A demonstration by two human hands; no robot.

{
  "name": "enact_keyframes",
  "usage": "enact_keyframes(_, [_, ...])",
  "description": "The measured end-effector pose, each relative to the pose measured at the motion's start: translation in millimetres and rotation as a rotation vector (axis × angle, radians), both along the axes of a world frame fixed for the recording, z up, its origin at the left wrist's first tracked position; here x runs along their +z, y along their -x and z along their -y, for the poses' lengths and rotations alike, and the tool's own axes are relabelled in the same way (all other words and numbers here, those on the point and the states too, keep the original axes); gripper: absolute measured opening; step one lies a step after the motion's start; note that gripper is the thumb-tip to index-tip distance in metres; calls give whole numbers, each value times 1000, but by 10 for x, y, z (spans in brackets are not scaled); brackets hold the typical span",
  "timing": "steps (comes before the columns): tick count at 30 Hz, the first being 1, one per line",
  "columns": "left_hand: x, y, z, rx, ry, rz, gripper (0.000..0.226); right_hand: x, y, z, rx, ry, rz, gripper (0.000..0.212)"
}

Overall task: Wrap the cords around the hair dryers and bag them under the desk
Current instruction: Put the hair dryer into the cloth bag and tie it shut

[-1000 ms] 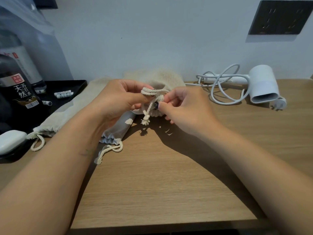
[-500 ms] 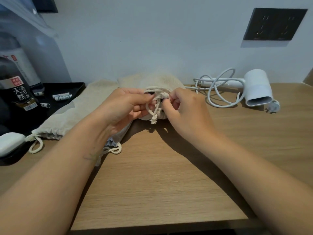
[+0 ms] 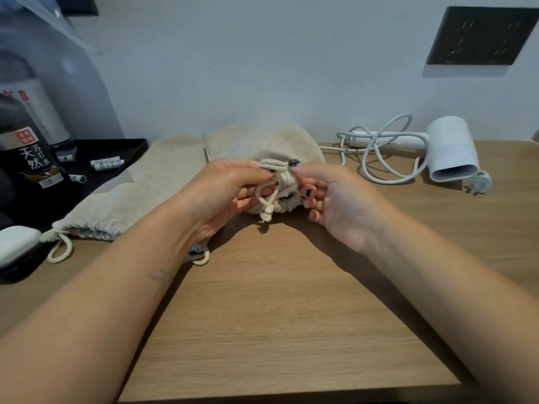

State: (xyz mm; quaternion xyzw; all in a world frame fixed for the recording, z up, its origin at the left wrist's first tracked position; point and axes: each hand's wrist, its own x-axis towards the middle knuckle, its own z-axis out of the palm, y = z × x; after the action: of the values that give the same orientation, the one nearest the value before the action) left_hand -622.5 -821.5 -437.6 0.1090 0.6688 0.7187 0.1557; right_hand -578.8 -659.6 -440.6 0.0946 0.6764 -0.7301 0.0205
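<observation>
fingers of left hand [image 3: 230,188] and right hand [image 3: 329,196] pinch drawstring [image 3: 277,182] at bag [image 3: 262,144] mouth; desk [image 3: 291,316] front bare.

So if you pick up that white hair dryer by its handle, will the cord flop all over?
Probably yes. The cord lies in loose loops beside the hair dryer, not wrapped, so it would likely dangle and drag its plug. The dryer looks hard and smooth, so it should stay stiff, maybe a bit head-heavy.
</observation>
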Motion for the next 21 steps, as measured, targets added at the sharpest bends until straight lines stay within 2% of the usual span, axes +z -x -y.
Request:
enact_keyframes(9, [-37,2,-52,-5,7,21,33,-18,25,-32,37,28,17,21])
enact_keyframes(15, [-8,-40,-40,27,-54,42,30,-34,35,-18,-15,-13,-13,12])
enact_keyframes(21, [6,-41,-19,107,-141,89,48,-37,28,-33,-83,-67,-81,7])
